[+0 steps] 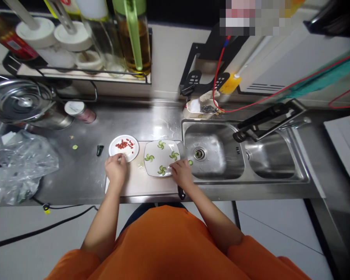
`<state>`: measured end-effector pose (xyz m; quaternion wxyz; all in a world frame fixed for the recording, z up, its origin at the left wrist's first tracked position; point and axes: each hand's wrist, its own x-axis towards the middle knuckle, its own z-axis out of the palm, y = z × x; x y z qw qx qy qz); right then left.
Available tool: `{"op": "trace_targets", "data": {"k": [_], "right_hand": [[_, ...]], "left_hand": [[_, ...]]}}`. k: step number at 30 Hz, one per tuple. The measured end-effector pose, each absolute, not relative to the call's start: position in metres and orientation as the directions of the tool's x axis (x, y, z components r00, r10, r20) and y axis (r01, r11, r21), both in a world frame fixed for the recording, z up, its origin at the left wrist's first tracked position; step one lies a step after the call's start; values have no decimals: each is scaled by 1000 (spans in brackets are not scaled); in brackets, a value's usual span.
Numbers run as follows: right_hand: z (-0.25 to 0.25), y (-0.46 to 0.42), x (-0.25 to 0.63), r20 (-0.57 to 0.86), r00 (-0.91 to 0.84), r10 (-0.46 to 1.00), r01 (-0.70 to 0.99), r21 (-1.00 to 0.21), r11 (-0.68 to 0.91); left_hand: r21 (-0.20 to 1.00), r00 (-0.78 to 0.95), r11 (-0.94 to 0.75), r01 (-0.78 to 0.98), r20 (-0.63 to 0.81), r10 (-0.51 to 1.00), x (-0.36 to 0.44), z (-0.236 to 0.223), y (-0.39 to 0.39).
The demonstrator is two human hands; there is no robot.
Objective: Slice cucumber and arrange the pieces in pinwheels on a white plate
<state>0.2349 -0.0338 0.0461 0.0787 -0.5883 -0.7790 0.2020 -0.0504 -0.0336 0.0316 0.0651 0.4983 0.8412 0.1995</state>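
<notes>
My left hand (116, 169) is at the near rim of a small round white plate (113, 147). Its thumb and fingertips are pinched together, and what they hold is too small to make out. Red goji berries (122, 144) lie scattered on that plate. My right hand (182, 173) reaches over the lower right edge of a squarish white plate (160, 157), fingers drawn together, their tips close to a green cucumber pinwheel (162, 170). Several such pinwheels sit around this plate. Both plates rest at least partly on a white cutting board (148, 186).
A knife handle (181, 193) juts toward the counter's front edge. On the right is a double steel sink (212, 155) with a black faucet (262, 118). A cucumber end (99, 150), a pink-labelled can (80, 111) and plastic bags (29, 163) lie left. Above hangs a seasoning rack (84, 74).
</notes>
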Motion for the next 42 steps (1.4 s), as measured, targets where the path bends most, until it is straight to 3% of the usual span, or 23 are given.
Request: {"op": "trace_targets", "data": {"k": [6,24,33,42], "right_hand": [[45,-44,228,-127,-339,932,866,-430,256],[47,-36,228,-116,-336,935,863,-436,256],[49,-27,225,-92,-341,936,830,-497,254],[37,3,188,-172,-358,918,828,-512,228]], "left_hand": [[338,-595,554,761,21,804,-66,25,-10],[279,-593,587,760,-73,802,-69,22,14],[434,-620,585,685,-75,781,-61,36,-1],[705,-373,413,577,-223,901,18,42,-25]]}}
